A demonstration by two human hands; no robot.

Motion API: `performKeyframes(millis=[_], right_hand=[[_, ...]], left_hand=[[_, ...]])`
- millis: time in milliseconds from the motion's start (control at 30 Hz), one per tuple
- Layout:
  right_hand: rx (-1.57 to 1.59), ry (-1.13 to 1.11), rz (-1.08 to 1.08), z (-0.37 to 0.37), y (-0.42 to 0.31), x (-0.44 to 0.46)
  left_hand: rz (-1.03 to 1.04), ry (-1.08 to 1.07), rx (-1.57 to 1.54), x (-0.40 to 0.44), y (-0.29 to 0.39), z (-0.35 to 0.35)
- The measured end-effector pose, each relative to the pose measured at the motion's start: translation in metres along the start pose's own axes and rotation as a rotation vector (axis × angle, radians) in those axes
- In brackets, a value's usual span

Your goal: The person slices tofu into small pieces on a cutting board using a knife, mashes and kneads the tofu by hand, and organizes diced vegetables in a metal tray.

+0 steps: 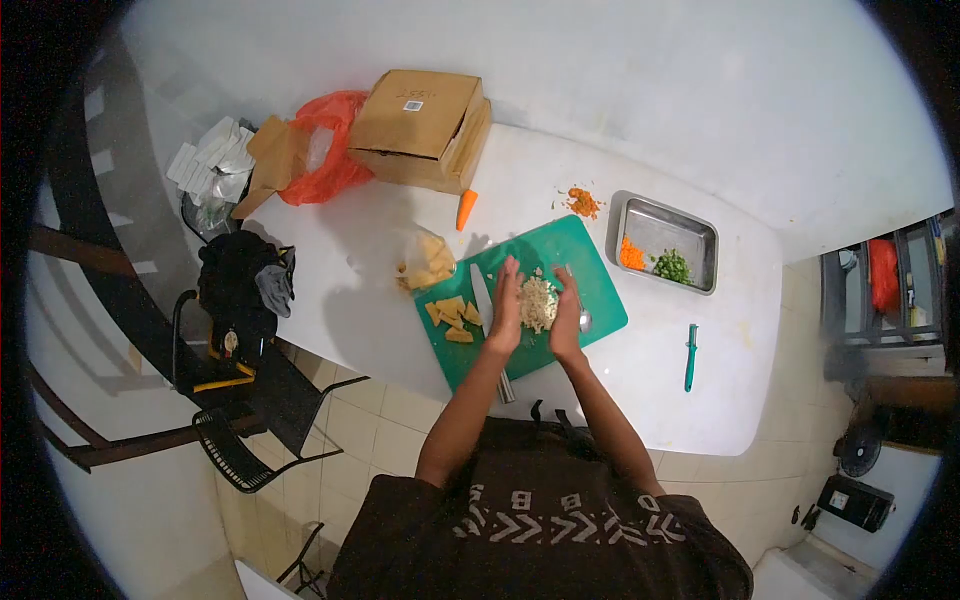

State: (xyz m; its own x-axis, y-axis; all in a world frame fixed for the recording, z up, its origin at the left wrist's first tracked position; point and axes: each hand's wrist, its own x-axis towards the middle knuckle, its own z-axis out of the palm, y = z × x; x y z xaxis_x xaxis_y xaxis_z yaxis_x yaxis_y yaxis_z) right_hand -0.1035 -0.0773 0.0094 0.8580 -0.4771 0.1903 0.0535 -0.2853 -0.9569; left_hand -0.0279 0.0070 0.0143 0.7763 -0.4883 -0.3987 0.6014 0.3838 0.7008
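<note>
My left hand [507,305] and my right hand [567,314] stand on edge on either side of a pile of pale chopped food [538,304], fingers stretched out. The pile lies on a green cutting board [600,291]. A knife [482,296] lies on the board just left of my left hand, its handle past the front edge. Yellowish cut pieces [455,315] rest on the board's left part. Beside my right hand is a metal spoon [585,321], partly hidden by that hand.
A metal tray [706,262] holds orange and green chopped pieces. A peeler [691,358] lies at the right. Behind the board are orange peelings [582,202], a carrot piece [466,209], cardboard boxes [415,115] and a red bag [335,150]. A clear bag [428,260] touches the board's left corner.
</note>
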Motion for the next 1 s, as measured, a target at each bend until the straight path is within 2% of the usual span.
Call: performKeyframes(millis=[67,100,133,200,233,333,367,400,467,500,533,600,633,667,733,767,800,867,900,933,967,1000], right_hand=[[0.165,0.329,0.147,0.0,-0.029,0.01],[0.247,0.495,0.219,-0.002,-0.037,0.014],[0.245,0.495,0.216,-0.003,-0.035,0.016],[0.343,0.367,0.264,-0.006,-0.025,0.015],[0.392,0.302,0.287,-0.007,-0.017,0.015],[0.543,0.086,0.353,-0.009,-0.009,0.021],[0.568,0.241,0.425,-0.015,-0.015,0.025],[0.57,0.233,0.428,-0.008,-0.015,0.022],[0.22,0.422,0.348,0.011,-0.013,0.014],[0.222,0.422,0.349,0.012,-0.011,0.01],[0.31,0.247,0.403,0.012,-0.01,0.005],[0.476,-0.111,0.498,0.009,-0.007,0.002],[0.483,0.007,0.387,0.008,-0.005,0.004],[0.484,-0.002,0.386,0.001,-0.002,0.008],[0.252,0.025,0.431,-0.02,0.023,0.009],[0.235,0.141,0.31,-0.019,0.051,0.006],[0.234,0.139,0.316,-0.03,0.05,0.007],[-0.415,-0.038,0.154,-0.055,0.041,0.018],[-0.614,-0.011,0.098,-0.062,0.051,0.025],[-0.619,-0.012,0.104,-0.068,0.053,0.031],[-0.732,-0.031,0.158,-0.075,0.056,0.037],[-0.847,-0.052,0.213,-0.08,0.056,0.043]], left_hand=[[0.124,0.037,0.284,-0.001,0.011,-0.004],[0.133,-0.002,0.291,-0.004,0.014,0.001],[0.134,-0.005,0.289,0.0,-0.006,-0.005],[0.415,-0.119,0.821,0.003,-0.05,-0.008],[0.415,-0.124,0.819,-0.001,-0.039,-0.003],[0.086,-0.18,0.458,-0.009,0.006,-0.004],[0.061,-0.103,0.302,-0.001,0.004,-0.011],[0.064,-0.094,0.301,-0.001,-0.004,-0.014],[0.199,-0.176,0.536,-0.008,-0.03,-0.007],[0.265,-0.221,0.655,-0.012,-0.029,0.0],[0.262,-0.222,0.655,-0.014,-0.024,0.003],[0.089,-0.125,0.623,-0.013,-0.01,0.013],[0.122,-0.132,0.558,-0.002,-0.014,-0.003],[0.127,-0.125,0.556,0.01,-0.017,-0.02],[0.282,0.08,0.902,0.02,-0.003,-0.042],[0.355,0.128,1.091,0.019,0.011,-0.046],[0.348,0.131,1.091,0.02,0.02,-0.052],[0.541,0.152,1.834,0.021,0.03,-0.066],[0.531,0.147,1.832,0.025,0.028,-0.073],[0.636,0.175,1.851,0.032,0.022,-0.08],[0.744,0.202,1.864,0.04,0.015,-0.085],[0.74,0.197,1.856,0.043,0.011,-0.084]])
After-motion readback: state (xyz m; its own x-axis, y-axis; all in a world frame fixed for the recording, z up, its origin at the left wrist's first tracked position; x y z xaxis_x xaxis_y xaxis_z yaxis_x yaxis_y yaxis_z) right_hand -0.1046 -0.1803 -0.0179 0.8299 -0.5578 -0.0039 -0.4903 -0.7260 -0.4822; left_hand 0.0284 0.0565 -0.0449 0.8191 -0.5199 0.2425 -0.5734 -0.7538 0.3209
